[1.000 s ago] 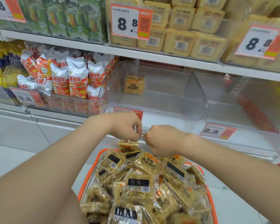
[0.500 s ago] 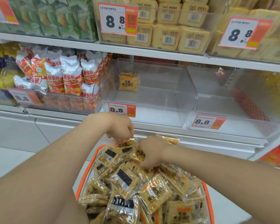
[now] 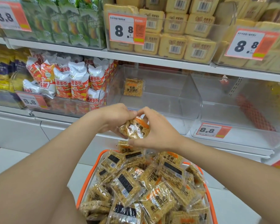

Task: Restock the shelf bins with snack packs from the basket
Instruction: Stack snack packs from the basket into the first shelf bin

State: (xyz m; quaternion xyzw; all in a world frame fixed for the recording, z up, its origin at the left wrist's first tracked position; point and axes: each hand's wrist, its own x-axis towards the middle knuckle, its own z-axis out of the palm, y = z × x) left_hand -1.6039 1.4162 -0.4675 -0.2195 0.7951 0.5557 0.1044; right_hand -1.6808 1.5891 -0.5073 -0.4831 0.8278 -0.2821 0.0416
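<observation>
Your left hand (image 3: 115, 118) and right hand (image 3: 158, 131) share a grip clamped on one clear-wrapped golden rice-crisp snack pack (image 3: 134, 128). It is held above the orange-rimmed basket (image 3: 89, 177), probably steadied for the clear plastic shelf bin (image 3: 168, 101).

the clear bin (image 3: 168, 97) is transparent. in front of it, the snack pack (image 3: 136, 128) is golden-brown with an orange band and black characters. below it, the basket (image 3: 90, 177) rim is orange. left of it, bags (image 3: 78, 80) are white and red-orange. above it, packs (image 3: 173, 44) are pale yellow with black barcodes.
</observation>
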